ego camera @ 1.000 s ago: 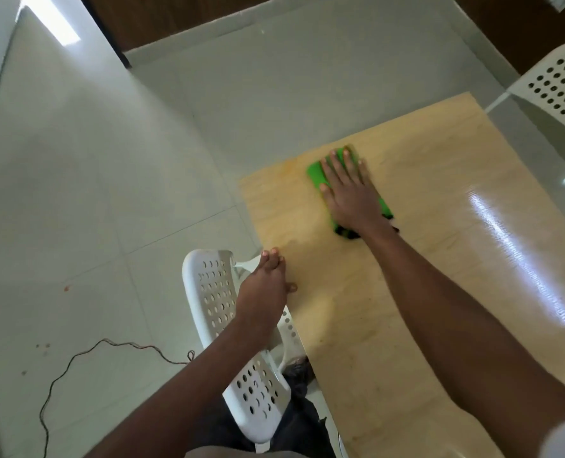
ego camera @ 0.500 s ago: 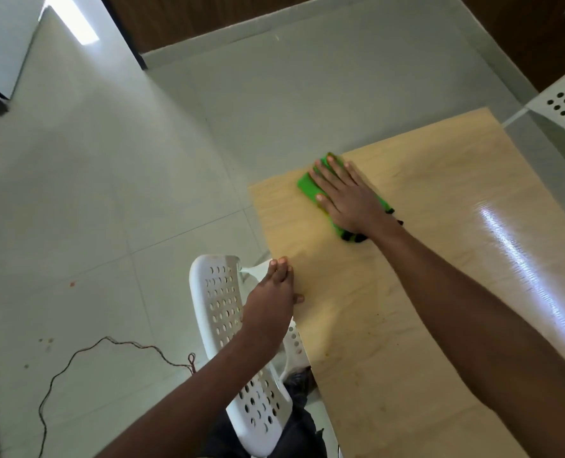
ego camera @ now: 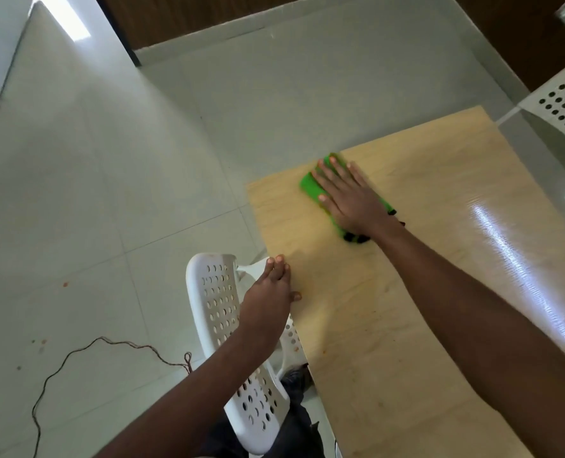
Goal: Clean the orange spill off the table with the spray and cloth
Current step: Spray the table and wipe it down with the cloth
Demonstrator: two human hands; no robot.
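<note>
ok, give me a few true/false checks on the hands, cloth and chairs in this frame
1. The right hand lies flat on the green cloth. True.
2. The left hand holds a spray bottle. False: it rests on the table edge, and no bottle is in view.
3. The cloth sits near the table's far left corner. True.
4. The white perforated chair by the left hand is black. False: it is white.
5. A thin cable lies on the floor. True.

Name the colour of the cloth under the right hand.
Bright green with black trim at the wrist end, in the head view: cloth, right hand.
</note>
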